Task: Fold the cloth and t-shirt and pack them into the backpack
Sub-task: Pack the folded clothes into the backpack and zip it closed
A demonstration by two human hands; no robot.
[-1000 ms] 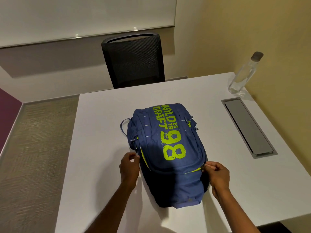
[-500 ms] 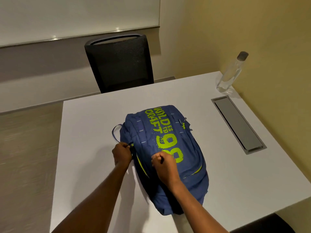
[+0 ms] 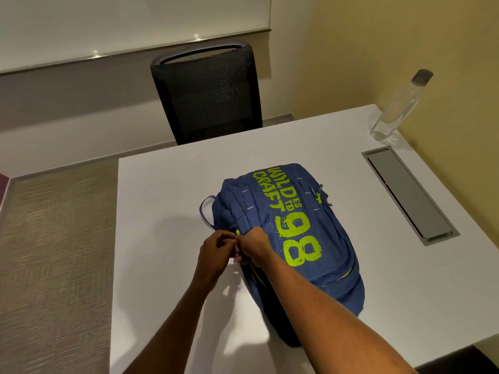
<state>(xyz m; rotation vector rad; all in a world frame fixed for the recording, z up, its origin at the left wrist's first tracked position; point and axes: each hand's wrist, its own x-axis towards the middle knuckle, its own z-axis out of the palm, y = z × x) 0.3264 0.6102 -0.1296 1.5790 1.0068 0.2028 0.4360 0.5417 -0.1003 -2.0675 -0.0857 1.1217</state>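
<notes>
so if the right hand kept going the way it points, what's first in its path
Probably the left hand, directly in front of the right hand at the backpack's side; whether they touch is unclear.

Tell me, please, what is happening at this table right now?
A person is working on a blue backpack lying flat on the white table. The left hand and the right hand meet at its left side, fingers curled and pinching something small there, probably a zip pull. No loose clothing is in view; it may already be packed. A clear bottle stands at the far right corner.
</notes>
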